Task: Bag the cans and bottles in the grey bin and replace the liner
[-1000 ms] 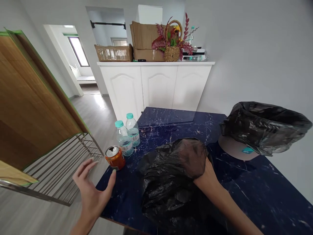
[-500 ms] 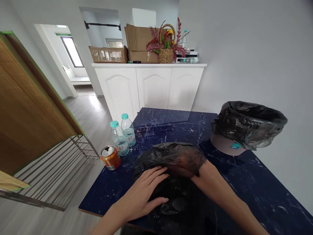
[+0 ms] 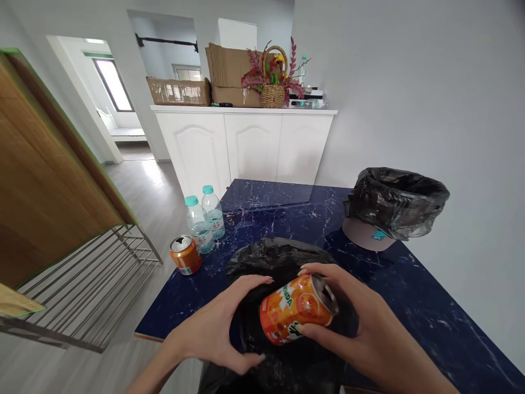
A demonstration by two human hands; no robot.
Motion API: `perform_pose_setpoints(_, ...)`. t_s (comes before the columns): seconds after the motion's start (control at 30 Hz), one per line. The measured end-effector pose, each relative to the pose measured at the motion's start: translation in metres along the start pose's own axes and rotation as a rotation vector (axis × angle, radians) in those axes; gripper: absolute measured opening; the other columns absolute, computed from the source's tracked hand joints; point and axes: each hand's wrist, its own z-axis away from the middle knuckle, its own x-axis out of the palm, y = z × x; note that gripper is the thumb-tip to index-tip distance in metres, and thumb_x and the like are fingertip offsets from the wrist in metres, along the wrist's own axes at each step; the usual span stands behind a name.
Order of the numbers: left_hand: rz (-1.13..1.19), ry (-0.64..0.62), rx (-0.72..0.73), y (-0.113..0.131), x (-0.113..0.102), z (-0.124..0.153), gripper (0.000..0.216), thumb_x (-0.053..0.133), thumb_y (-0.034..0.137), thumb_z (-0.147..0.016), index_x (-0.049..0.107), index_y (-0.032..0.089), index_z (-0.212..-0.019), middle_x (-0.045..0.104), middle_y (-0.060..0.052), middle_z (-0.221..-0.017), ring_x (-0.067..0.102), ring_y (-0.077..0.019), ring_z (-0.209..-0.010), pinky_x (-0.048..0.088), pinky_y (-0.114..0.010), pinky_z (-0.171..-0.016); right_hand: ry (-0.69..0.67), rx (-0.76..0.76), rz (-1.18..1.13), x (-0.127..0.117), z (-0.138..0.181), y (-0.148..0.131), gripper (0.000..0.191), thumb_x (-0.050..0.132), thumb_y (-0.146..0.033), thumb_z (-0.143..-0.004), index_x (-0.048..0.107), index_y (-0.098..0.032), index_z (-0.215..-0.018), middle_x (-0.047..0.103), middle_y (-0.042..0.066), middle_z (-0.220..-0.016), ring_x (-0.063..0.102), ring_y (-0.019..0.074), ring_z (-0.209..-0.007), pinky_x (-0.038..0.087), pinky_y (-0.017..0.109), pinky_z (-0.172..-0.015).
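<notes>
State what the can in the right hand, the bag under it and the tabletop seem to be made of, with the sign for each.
Can: likely thin metal; silvery rim, glossy orange printed wall. Bag: thin black plastic film; crinkled, shiny folds. Tabletop: polished stone or a marble-look laminate; dark blue with white veins and reflections, which one cannot be told.

White cabinet (image 3: 246,148), grey walls (image 3: 402,93)

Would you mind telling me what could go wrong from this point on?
The orange can in the right hand lies tilted with its opened top sideways, so any leftover drink might drip onto the black bag or table. The left hand only rests on the loose bag, which may slide. The second can stands near the table edge.
</notes>
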Motion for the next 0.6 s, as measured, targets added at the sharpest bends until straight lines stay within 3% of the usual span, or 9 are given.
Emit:
perform_pose_setpoints(0.07, 0.085, 0.035, -0.081, 0.013, -0.004, 0.012, 0.121, 0.099, 0.037, -0.064, 0.032, 0.036, -0.165, 0.053, -0.010, -0.162, 0.053, -0.0372, -0.147, 0.041, -0.055, -0.126, -0.016, -0.050, -0.029, 0.019, -0.007, -0.010, 0.059, 0.079, -0.035, -0.090, 0.052, -0.038, -0.142, 0.067, 0.002, -0.142, 0.068, 0.0250, -0.128, 0.059, 0.041, -0.108)
perform_pose_setpoints(0.13, 0.106, 0.109, -0.168, 0.023, -0.003, 0.023, 0.108, 0.096, 0.046, -0.072, 0.038, 0.035, -0.162, 0.058, -0.010, -0.157, 0.058, -0.0364, -0.142, 0.045, -0.054, -0.123, -0.056, -0.103, -0.075, 0.039, -0.013, -0.020, 0.059, 0.079, -0.030, -0.090, 0.051, -0.037, -0.141, 0.067, 0.002, -0.142, 0.067, 0.0232, -0.130, 0.057, 0.041, -0.111)
perform_pose_setpoints(0.3, 0.096, 0.296, -0.276, 0.026, 0.004, 0.048, 0.069, 0.083, 0.046, -0.088, 0.053, 0.032, -0.149, 0.067, -0.009, -0.147, 0.066, -0.0323, -0.132, 0.054, -0.047, -0.115, -0.207, -0.163, -0.136, 0.069, -0.021, -0.029, 0.065, 0.073, -0.036, -0.097, 0.041, -0.035, -0.154, 0.055, 0.006, -0.158, 0.057, 0.0247, -0.143, 0.050, 0.043, -0.119)
perform_pose_setpoints(0.43, 0.228, 0.562, -0.377, -0.001, 0.001, 0.080, 0.064, 0.084, 0.048, -0.086, 0.055, 0.030, -0.140, 0.073, -0.008, -0.137, 0.071, -0.0316, -0.125, 0.059, -0.050, -0.110, -0.259, -0.125, -0.043, 0.069, -0.014, -0.018, 0.060, 0.060, -0.041, -0.106, 0.035, -0.043, -0.160, 0.049, 0.004, -0.164, 0.057, 0.0256, -0.145, 0.055, 0.045, -0.115)
perform_pose_setpoints(0.6, 0.276, 0.942, -0.524, -0.048, -0.011, 0.106, 0.065, 0.090, 0.054, -0.078, 0.059, 0.024, -0.126, 0.074, -0.010, -0.133, 0.071, -0.0343, -0.125, 0.058, -0.055, -0.111, -0.210, -0.150, 0.071, 0.063, 0.007, 0.000, 0.053, 0.056, -0.038, -0.108, 0.040, -0.046, -0.158, 0.057, 0.001, -0.159, 0.062, 0.0251, -0.140, 0.061, 0.038, -0.107)
